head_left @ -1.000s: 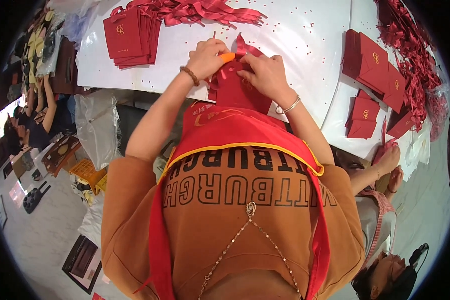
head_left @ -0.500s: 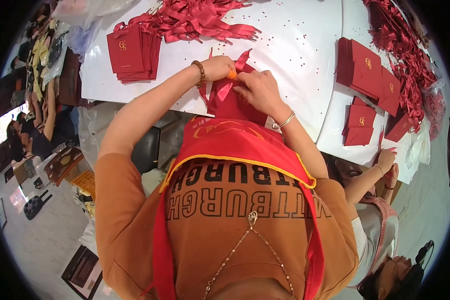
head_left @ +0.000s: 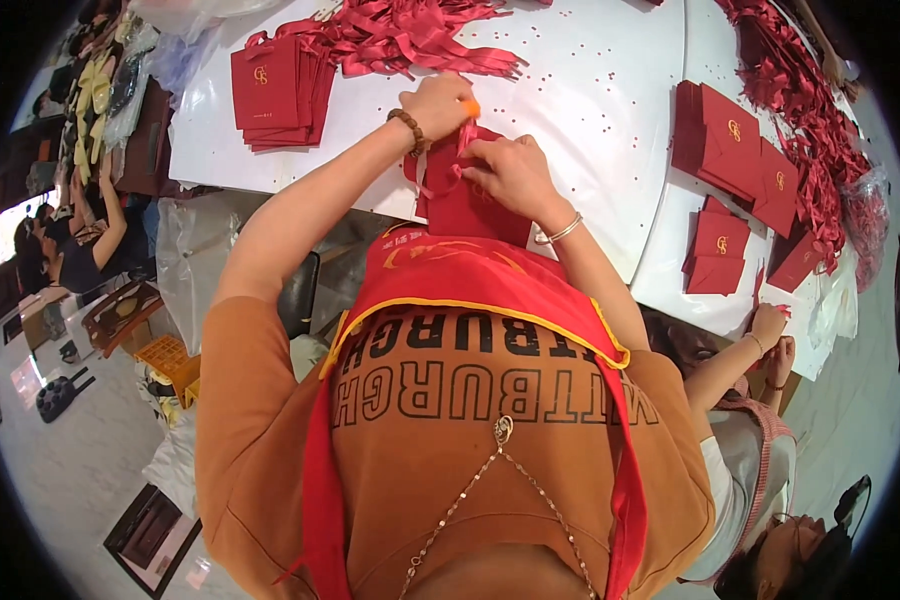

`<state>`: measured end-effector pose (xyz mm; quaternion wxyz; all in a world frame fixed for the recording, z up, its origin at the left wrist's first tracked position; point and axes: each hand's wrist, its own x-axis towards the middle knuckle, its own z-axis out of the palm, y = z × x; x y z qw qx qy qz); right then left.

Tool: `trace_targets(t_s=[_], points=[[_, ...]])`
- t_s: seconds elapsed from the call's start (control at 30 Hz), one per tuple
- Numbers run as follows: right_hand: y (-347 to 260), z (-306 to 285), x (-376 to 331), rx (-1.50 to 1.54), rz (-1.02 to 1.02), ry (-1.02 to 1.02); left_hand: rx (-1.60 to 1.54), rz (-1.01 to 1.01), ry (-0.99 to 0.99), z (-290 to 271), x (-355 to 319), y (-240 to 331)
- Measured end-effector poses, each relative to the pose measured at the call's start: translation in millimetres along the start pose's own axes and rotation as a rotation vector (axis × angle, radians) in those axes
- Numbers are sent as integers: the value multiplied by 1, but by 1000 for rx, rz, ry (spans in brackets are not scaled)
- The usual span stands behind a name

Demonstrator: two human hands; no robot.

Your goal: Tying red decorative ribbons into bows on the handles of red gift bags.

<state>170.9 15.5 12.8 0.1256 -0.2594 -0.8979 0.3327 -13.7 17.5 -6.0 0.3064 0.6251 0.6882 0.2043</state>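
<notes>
In front of me a dark red paper gift bag (head_left: pixel 480 215) lies on the white table, close to its near edge. A red satin ribbon (head_left: pixel 467 135) runs over the bag between my two hands. My left hand (head_left: pixel 438 108), with an orange cover on a fingertip, is closed on the ribbon's upper part, beyond the bag. My right hand (head_left: pixel 517 175) pinches the same ribbon lower down, above the bag. A loop of ribbon hangs to the left of the right fingertips. Whether it is knotted I cannot make out.
A stack of red bags (head_left: pixel 280 95) lies at left, beside a heap of red ribbons (head_left: pixel 410 40). On the right are more red bags (head_left: pixel 730 140) and a long ribbon pile (head_left: pixel 795 130). A co-worker's hand (head_left: pixel 768 325) works at the right edge. Tiny red dots litter the white table (head_left: pixel 590 190).
My left hand has moved up and away from the right hand, drawing the ribbon out between them. The right hand has shifted slightly left. The ribbon's bow-like loops look smaller.
</notes>
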Motion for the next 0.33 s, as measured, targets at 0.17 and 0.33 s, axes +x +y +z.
trace_targets(t_s=[0.17, 0.33], points=[[20, 10, 5, -96, 139, -33, 50, -281, 319, -18, -2, -55], [31, 13, 11, 16, 280, -140, 357, -393, 194, -2, -22, -57]])
